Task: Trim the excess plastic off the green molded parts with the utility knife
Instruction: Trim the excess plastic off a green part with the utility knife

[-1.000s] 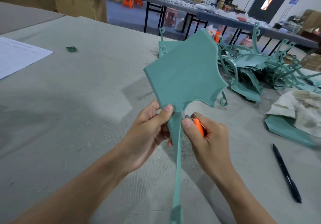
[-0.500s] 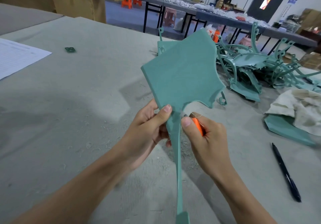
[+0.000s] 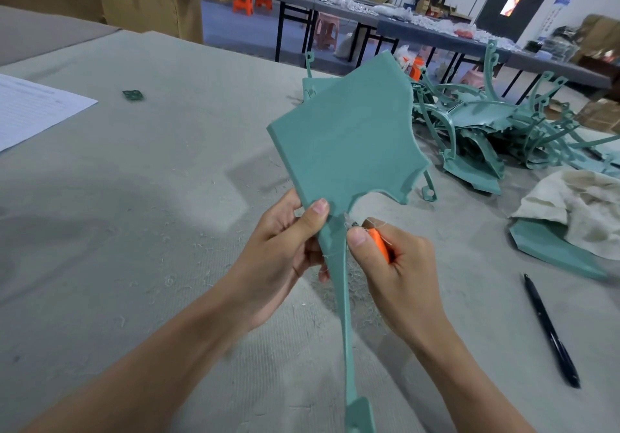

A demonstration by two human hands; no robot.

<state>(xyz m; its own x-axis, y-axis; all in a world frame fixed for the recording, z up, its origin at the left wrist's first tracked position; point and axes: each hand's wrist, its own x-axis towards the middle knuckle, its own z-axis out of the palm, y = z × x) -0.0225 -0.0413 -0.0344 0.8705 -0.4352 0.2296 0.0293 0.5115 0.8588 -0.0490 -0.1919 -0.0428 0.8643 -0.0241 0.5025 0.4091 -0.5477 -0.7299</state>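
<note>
**Shave the neck edge with short, light strokes**

Your left hand (image 3: pixel 285 248) grips the green part (image 3: pixel 342 137) at its narrow neck, with the thumb flat on the face, and holds it up above the tabletop (image 3: pixel 134 197). Your right hand (image 3: pixel 396 264) is closed around the orange knife (image 3: pixel 379 244). The blade end meets the right edge of the neck, just under the wide plate. Lay the blade at a low angle, push away from the left fingers, and take only thin curls. A deep bite could slip toward your thumb.
</note>
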